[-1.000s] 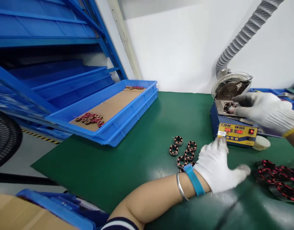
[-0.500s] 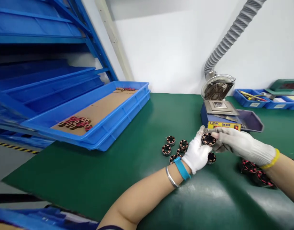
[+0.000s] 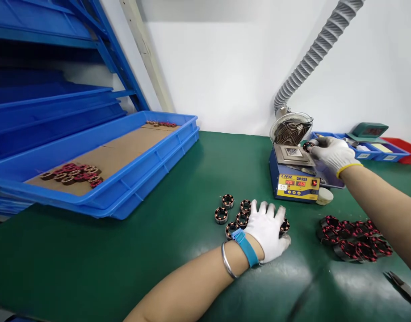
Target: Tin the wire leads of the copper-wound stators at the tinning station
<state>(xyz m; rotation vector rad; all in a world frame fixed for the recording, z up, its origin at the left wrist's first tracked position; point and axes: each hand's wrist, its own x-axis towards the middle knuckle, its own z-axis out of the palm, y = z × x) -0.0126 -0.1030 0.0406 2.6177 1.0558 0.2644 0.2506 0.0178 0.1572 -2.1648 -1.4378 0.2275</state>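
Note:
My left hand point(image 3: 267, 230), in a white glove, lies flat with fingers spread on the green mat over a cluster of small copper-wound stator rings point(image 3: 227, 201). My right hand point(image 3: 330, 150), also gloved, reaches to the far right edge of the blue and yellow solder pot point(image 3: 294, 176) and pinches one stator ring point(image 3: 308, 146) just above its metal top. A wrist strap and a bangle sit on my left wrist.
A grey ribbed fume hose with a round fan grille point(image 3: 290, 129) stands behind the pot. Stacked blue trays point(image 3: 152, 167) with more rings fill the left. A pile of red-and-black stators point(image 3: 353, 237) lies at right, cutters point(image 3: 404, 286) near it, small bins point(image 3: 373, 150) behind.
My right hand carried a ring from in front of me back up to the solder pot. My left hand let go of it and dropped flat onto the rings on the mat.

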